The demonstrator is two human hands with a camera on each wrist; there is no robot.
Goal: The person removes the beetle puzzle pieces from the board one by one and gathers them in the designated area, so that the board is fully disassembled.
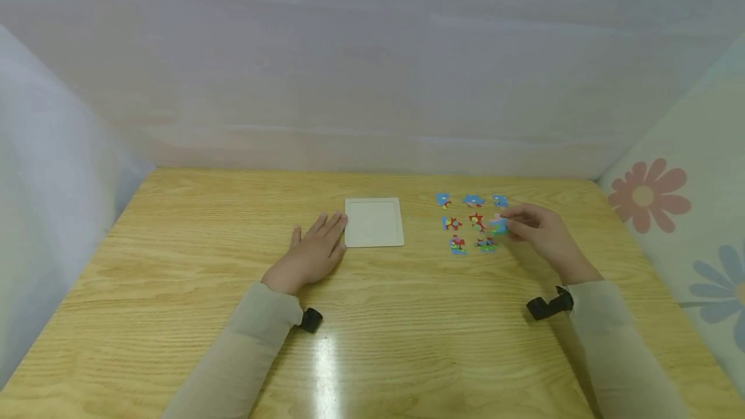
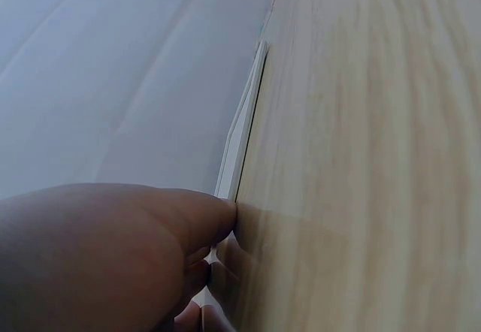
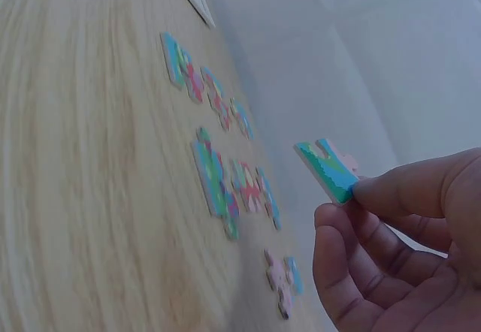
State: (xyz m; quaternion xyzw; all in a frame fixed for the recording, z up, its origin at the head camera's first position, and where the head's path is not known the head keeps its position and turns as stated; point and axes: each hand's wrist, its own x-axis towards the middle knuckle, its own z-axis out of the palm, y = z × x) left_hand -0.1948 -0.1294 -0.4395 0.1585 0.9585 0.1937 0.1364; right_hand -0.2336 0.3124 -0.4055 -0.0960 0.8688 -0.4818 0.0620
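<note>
My right hand (image 1: 541, 233) pinches a puzzle piece (image 3: 328, 173) between thumb and fingers, lifted off the table. Green, blue and pink show on the piece in the right wrist view. Near it, several colourful puzzle pieces (image 1: 457, 244) lie spaced out in loose rows. To their left is a square white puzzle tray (image 1: 372, 224) with a raised rim and no pieces inside. My left hand (image 1: 310, 257) rests on the table with its fingers stretched out, fingertips at the tray's left edge. In the left wrist view, the thumb (image 2: 203, 215) lies along the tray's side.
The wood-grain table (image 1: 233, 212) reaches back to a pale cloth wall (image 1: 372, 83). A flower-printed curtain (image 1: 698, 147) hangs on the right, and a white sheet (image 1: 52, 180) on the left. Each wrist wears a small black camera (image 1: 311, 320).
</note>
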